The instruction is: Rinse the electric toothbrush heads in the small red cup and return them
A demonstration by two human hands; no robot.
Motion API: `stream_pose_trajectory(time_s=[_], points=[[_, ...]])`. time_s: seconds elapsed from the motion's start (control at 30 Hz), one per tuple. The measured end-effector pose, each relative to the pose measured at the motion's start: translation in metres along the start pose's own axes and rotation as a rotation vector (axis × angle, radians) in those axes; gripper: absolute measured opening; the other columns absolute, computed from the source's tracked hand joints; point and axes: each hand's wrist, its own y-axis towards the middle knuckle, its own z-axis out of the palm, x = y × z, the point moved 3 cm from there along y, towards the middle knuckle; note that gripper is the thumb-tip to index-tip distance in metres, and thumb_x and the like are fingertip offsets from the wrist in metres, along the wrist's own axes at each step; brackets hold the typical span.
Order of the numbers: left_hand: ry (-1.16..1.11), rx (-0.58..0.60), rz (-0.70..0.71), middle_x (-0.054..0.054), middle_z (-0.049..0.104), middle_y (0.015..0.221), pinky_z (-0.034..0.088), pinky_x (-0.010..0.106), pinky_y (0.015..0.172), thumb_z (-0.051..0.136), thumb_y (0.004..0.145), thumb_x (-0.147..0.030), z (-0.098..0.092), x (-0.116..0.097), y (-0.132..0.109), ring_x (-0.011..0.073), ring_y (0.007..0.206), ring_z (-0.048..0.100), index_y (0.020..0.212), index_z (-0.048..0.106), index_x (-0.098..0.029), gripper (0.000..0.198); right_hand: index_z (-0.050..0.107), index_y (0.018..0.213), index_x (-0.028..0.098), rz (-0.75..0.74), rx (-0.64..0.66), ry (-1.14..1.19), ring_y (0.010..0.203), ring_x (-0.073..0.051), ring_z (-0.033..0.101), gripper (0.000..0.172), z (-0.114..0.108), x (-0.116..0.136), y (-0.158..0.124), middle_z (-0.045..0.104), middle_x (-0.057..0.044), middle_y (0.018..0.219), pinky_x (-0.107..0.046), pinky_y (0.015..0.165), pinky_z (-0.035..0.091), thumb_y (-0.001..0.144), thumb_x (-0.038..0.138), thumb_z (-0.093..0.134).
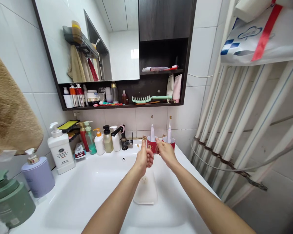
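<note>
My left hand (143, 157) is over the back of the sink, thumb pointing up and fingers curled inward; what it holds, if anything, is hidden. Just right of it, my right hand (166, 152) has its fingers bent, with the thumb and index finger by the rim of a red cup (151, 148). Whether they touch the cup I cannot tell. A white electric toothbrush (152, 131) stands upright in that cup. Behind my right hand is a second red cup (172, 143) with another electric toothbrush (169, 134). Below my hands, a pale translucent tray (146, 191) lies in the white sink (88, 195).
A black faucet (124, 139) is at the sink's back edge. Several pump bottles line the left side, including a white one (61, 151) and a purple one (38, 177). Above hangs a mirror cabinet (122, 107) with toiletries. White radiator pipes (236, 123) stand at right.
</note>
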Motion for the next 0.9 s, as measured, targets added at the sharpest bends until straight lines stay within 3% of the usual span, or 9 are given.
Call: stream_pose_trajectory(time_s=[0.1,0.17,0.3,0.43,0.57,0.67,0.8,0.9], points=[[0.085,-0.052,-0.085,-0.006,0.036,0.032,0.014,0.017,0.034,0.024,0.056,-0.063,-0.019,0.043,0.001,0.0028,0.026,0.03,0.049,0.04,-0.015,0.051,0.052,0.072,0.018,0.078,-0.135,-0.214,0.077,-0.019,0.047,0.024,-0.005,-0.038,0.028,0.05,-0.007,0.082,-0.028,0.062,0.035,0.062,0.037,0.042],[0.139,-0.06,-0.119,-0.006,0.038,0.035,0.014,0.017,0.034,0.033,0.056,-0.057,-0.029,0.068,-0.001,0.0028,0.027,0.031,0.054,0.041,-0.015,0.043,0.05,0.085,0.019,0.136,-0.172,-0.296,0.088,-0.025,0.041,0.031,-0.008,-0.061,0.046,0.041,-0.011,0.099,-0.033,0.066,0.032,0.057,0.031,0.048],[0.228,-0.032,-0.153,-0.006,0.041,0.038,0.016,0.017,0.035,0.04,0.059,-0.045,-0.037,0.095,-0.004,0.0033,0.03,0.034,0.056,0.041,-0.015,0.03,0.053,0.08,0.016,0.184,-0.107,-0.413,0.08,-0.023,0.046,0.025,-0.007,-0.092,0.063,0.045,-0.011,0.089,-0.032,0.063,0.034,0.057,0.024,0.048],[0.296,-0.007,-0.16,-0.005,0.043,0.042,0.019,0.018,0.035,0.04,0.063,-0.036,-0.035,0.096,-0.001,0.0038,0.033,0.037,0.057,0.043,-0.014,0.022,0.054,0.071,0.015,0.157,-0.035,-0.494,0.074,-0.021,0.048,0.018,-0.008,-0.099,0.052,0.047,-0.01,0.08,-0.029,0.059,0.034,0.062,0.026,0.042],[0.369,-0.04,-0.109,-0.004,0.046,0.052,0.027,0.018,0.038,0.04,0.067,-0.029,-0.035,0.088,0.004,0.0038,0.04,0.04,0.063,0.045,-0.012,0.018,0.053,0.07,0.017,0.111,0.012,-0.543,0.08,-0.021,0.047,0.018,-0.018,-0.093,0.018,0.045,-0.01,0.086,-0.028,0.062,0.034,0.063,0.029,0.042],[0.434,-0.089,-0.023,-0.002,0.049,0.065,0.037,0.021,0.048,0.039,0.07,-0.029,-0.033,0.079,0.008,0.0053,0.053,0.045,0.073,0.047,-0.012,0.019,0.053,0.073,0.019,0.047,0.041,-0.556,0.089,-0.021,0.043,0.019,-0.02,-0.084,-0.013,0.042,-0.009,0.097,-0.028,0.066,0.034,0.063,0.03,0.042],[0.495,-0.175,0.155,0.003,0.049,0.086,0.036,0.031,0.07,0.042,0.069,-0.026,-0.026,0.063,0.015,0.0113,0.078,0.046,0.085,0.046,-0.014,0.021,0.053,0.073,0.02,-0.036,0.103,-0.511,0.095,-0.021,0.04,0.017,-0.004,-0.072,-0.051,0.038,-0.008,0.104,-0.027,0.069,0.034,0.063,0.029,0.042],[0.504,-0.206,0.259,0.005,0.046,0.097,0.03,0.031,0.081,0.049,0.064,-0.021,-0.021,0.058,0.021,0.0135,0.091,0.04,0.095,0.042,-0.016,0.033,0.052,0.072,0.018,-0.067,0.168,-0.45,0.095,-0.02,0.041,0.016,0.016,-0.064,-0.072,0.039,-0.009,0.104,-0.027,0.07,0.034,0.064,0.026,0.041]])
